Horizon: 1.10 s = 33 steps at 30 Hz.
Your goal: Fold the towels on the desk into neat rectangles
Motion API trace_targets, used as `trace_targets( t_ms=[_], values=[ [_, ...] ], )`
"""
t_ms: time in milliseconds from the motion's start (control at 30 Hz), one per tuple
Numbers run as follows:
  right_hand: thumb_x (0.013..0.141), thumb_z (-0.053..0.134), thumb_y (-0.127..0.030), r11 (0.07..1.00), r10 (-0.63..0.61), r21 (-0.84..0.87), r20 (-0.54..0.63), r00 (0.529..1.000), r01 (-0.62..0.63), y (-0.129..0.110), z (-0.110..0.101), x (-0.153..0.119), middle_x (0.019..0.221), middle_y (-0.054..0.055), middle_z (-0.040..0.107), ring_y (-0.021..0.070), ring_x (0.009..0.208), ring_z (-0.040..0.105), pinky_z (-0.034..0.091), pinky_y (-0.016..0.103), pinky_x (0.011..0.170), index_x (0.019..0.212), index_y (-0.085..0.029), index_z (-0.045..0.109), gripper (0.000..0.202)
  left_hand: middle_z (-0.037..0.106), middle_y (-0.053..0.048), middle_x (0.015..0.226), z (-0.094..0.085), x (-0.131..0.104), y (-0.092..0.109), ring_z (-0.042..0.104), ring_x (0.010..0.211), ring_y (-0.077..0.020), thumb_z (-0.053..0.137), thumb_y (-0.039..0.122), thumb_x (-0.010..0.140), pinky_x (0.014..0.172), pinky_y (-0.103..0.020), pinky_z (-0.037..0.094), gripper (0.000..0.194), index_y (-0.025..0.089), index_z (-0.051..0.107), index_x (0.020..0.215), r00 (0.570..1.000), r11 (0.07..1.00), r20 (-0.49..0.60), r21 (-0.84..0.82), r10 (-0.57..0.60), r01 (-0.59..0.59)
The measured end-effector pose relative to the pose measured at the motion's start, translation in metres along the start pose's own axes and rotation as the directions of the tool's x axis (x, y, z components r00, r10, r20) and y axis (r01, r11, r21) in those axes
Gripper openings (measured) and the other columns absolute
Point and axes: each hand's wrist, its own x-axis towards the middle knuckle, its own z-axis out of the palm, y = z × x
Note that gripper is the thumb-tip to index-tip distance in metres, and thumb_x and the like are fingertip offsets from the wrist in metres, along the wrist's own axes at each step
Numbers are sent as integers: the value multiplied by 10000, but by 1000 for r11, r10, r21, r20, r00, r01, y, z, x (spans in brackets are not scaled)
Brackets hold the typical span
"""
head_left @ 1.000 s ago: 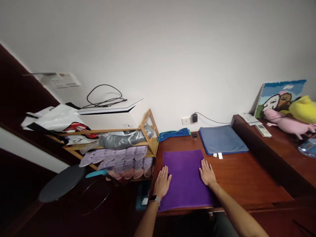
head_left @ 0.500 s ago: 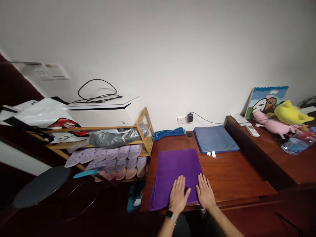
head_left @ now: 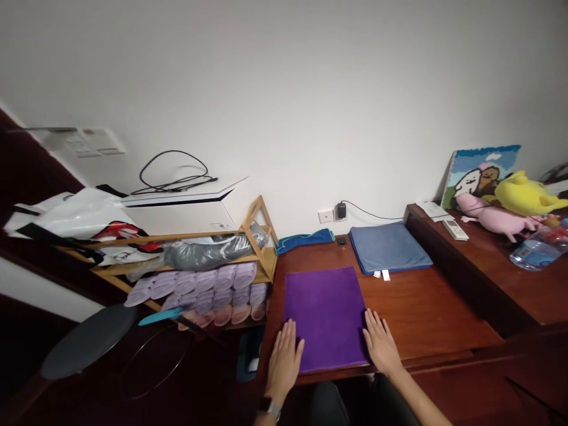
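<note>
A purple cloth lies flat in a neat rectangle on the wooden table, close to the front edge. My left hand, with a watch on the wrist, rests at the cloth's lower left edge, fingers stretched out. At the right edge, my right hand lies flat with its fingertips by the cloth's border. Neither hand grips anything. Behind the cloth to the right is a folded blue-grey cloth with white tags. A folded blue cloth with green edging sits against the wall.
Left of the table stands a wooden rack with lilac slippers and a white box on top. A raised ledge at right holds a remote, plush toys and a plastic bottle. A charger is plugged into the wall.
My left hand has moved left from the middle of the purple cloth to its left edge. The corner that stuck out at lower left no longer shows. My right hand shifted slightly right.
</note>
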Motion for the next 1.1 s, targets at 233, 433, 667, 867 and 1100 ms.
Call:
trace_targets(
  t_ms=[233,433,667,867,1100],
  values=[
    [1067,227,-392,995,-55,-71,105,993,63,-18,-10,45,1718,53,263,242,1606,198,178,459,1308,1651,-163,292,631,329,-75,1707,20,84,156,290,1584,-217,241,520,1097,1301,-448,287,655,188,265,1660,945,945,157,-207,286,-252],
    [1073,210,-423,996,-58,-71,47,997,61,-8,11,45,1724,34,243,230,1610,185,165,458,1310,1662,-183,260,637,319,-72,1708,35,72,106,293,1582,-243,248,531,1094,1293,-492,293,659,207,235,1668,972,978,158,-138,176,-155],
    [1070,235,-430,998,-44,-38,38,998,46,-7,16,43,1723,29,250,226,1609,190,157,466,1314,1661,-172,265,645,352,-109,1692,18,41,-23,335,1562,-250,280,493,1095,1264,-509,347,676,203,123,1685,994,1000,111,-11,17,-16],
    [1075,189,-445,999,-22,-39,29,999,23,-8,16,58,1717,28,274,226,1608,199,163,474,1310,1662,-180,267,648,330,-115,1704,23,37,-25,326,1566,-249,318,496,1090,1265,-504,351,723,201,39,1688,996,998,66,-7,56,-56],
    [1070,211,-411,998,-6,-61,80,997,11,-20,-8,124,1721,80,261,247,1608,196,160,481,1307,1655,-124,274,655,327,-108,1706,18,34,-27,335,1562,-253,310,491,1090,1268,-510,352,699,209,85,1689,996,999,73,-17,45,-44]
  ],
)
